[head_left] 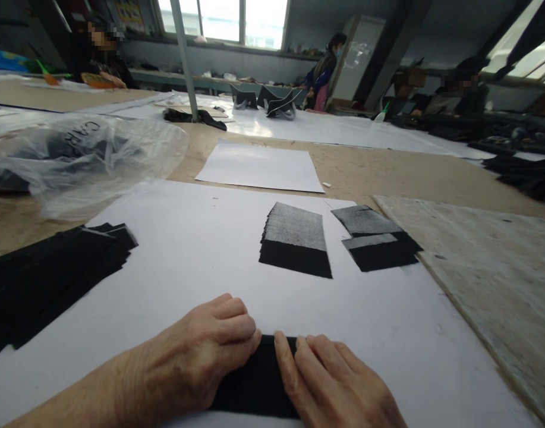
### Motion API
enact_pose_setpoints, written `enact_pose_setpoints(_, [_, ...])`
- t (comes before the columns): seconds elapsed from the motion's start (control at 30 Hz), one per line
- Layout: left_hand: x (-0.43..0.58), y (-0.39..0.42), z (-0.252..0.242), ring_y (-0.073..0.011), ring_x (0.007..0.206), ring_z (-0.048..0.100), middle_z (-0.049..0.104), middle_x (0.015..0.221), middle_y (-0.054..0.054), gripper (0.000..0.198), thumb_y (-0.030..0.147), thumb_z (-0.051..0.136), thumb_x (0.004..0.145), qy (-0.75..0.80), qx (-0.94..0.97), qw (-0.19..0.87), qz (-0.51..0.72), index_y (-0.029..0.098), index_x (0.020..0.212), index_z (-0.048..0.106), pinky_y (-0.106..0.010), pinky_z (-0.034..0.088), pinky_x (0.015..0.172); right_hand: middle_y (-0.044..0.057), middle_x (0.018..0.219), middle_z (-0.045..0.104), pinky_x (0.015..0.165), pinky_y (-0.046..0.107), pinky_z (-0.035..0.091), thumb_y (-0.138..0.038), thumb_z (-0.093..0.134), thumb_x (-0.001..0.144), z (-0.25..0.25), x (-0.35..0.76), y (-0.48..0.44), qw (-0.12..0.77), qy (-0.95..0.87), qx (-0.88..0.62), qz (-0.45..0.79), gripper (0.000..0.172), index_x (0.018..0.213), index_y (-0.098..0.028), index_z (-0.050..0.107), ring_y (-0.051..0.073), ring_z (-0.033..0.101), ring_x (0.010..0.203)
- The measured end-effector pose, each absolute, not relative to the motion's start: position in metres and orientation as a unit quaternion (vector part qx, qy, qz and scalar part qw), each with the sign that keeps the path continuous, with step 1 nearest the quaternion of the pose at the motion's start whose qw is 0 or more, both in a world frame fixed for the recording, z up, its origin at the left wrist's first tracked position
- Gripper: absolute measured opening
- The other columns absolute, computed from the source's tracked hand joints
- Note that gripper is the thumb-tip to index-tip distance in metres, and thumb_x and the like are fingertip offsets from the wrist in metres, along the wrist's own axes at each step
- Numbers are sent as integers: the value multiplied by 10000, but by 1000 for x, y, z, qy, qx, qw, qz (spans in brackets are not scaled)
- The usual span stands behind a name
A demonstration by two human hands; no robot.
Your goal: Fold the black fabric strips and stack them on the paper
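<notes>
A black fabric piece [258, 380] lies on the white paper sheet [187, 255] at the near edge of the table. My left hand [201, 356] rests on its left side with the fingers curled down onto the cloth. My right hand [330, 386] presses on its right side, fingers together and flat along the top edge. Farther out on the paper sits a stack of black and grey fabric pieces [295, 241], with two more overlapping pieces [374, 238] to its right.
A pile of long black fabric strips [44, 279] lies at the left. A clear plastic bag [85, 157] sits behind it. A smaller white sheet [261, 166] lies farther back, a pale board [490, 279] at the right. Other people work at the far benches.
</notes>
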State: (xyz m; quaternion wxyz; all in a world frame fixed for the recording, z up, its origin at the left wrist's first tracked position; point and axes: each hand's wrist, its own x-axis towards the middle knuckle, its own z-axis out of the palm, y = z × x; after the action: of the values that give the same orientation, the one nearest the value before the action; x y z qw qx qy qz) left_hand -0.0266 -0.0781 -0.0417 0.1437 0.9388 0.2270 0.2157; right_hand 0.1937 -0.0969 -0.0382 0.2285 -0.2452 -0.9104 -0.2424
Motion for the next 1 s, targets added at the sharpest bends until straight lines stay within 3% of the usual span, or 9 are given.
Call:
enact_pose_setpoints(0.13, [-20, -79, -39, -160, 684, 357, 503, 748, -47, 208, -13, 338, 839, 218, 940, 140, 224, 98, 767, 499, -329, 313, 619, 54, 664, 593, 455, 300, 366, 11, 468, 779, -41, 188, -97, 214, -904, -247, -276, 259, 948, -47, 655, 170, 525, 580])
enact_pose_setpoints(0.23, [-16, -80, -39, -155, 661, 360, 511, 728, -43, 241, 29, 304, 868, 221, 937, 141, 231, 111, 749, 497, -332, 308, 613, 72, 719, 619, 494, 299, 386, -20, 457, 790, -43, 181, -96, 192, -918, -227, -263, 228, 868, -69, 666, 167, 522, 598])
enact_pose_setpoints(0.43, [-21, -81, -40, -142, 655, 367, 492, 708, -31, 325, 82, 250, 928, 228, 931, 143, 246, 124, 687, 464, -315, 320, 614, 37, 567, 519, 459, 309, 292, 6, 484, 741, -47, 167, -87, 303, -915, -207, -166, 194, 636, -115, 594, 151, 423, 522])
enact_pose_setpoints(0.57, [-35, -81, -38, -152, 670, 396, 510, 738, -45, 227, 40, 331, 903, 251, 929, 130, 239, 72, 993, 537, -304, 355, 614, 39, 588, 485, 453, 283, 295, 4, 443, 757, -49, 173, -81, 309, -924, -220, -40, 195, 791, -70, 621, 139, 384, 544])
enact_pose_setpoints(0.63, [-41, -82, -36, -156, 663, 408, 507, 723, -50, 260, 1, 346, 872, 249, 925, 118, 262, 58, 1046, 530, -297, 366, 599, 62, 646, 509, 479, 272, 340, 6, 427, 767, -49, 178, -79, 302, -926, -225, -3, 229, 878, -48, 620, 141, 407, 585])
enact_pose_setpoints(0.8, [-45, -85, -35, -157, 651, 407, 504, 705, -53, 255, -2, 341, 864, 255, 923, 104, 269, 50, 1018, 538, -296, 374, 575, 103, 781, 568, 555, 310, 437, -21, 433, 820, -48, 182, -77, 283, -935, -214, -3, 266, 1026, -36, 601, 164, 481, 676])
enact_pose_setpoints(0.9, [-43, -88, -39, -156, 647, 384, 493, 707, -54, 212, -11, 356, 841, 251, 922, 110, 272, 78, 884, 544, -310, 348, 570, 113, 825, 588, 553, 313, 446, -42, 434, 843, -47, 182, -76, 260, -943, -206, -10, 281, 1080, -27, 584, 166, 495, 685])
enact_pose_setpoints(1.0, [-41, -87, -44, -158, 650, 362, 468, 702, -47, 203, -31, 380, 777, 252, 923, 114, 267, 108, 787, 528, -315, 330, 577, 83, 804, 598, 522, 289, 416, -36, 431, 843, -44, 174, -75, 251, -947, -190, -56, 234, 961, -67, 630, 151, 482, 653])
